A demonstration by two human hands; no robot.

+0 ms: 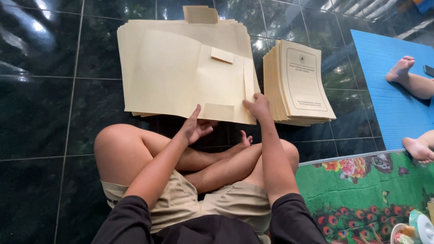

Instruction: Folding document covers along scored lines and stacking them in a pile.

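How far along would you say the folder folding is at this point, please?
Done, it seems: a neat stack of folded printed folders sits on the tiled floor to the right. In hand: the right hand grips the edge of the top flat sheet, and the left hand touches its lower flap. Left: a pile of unfolded sheets lies under it; their number cannot be told.
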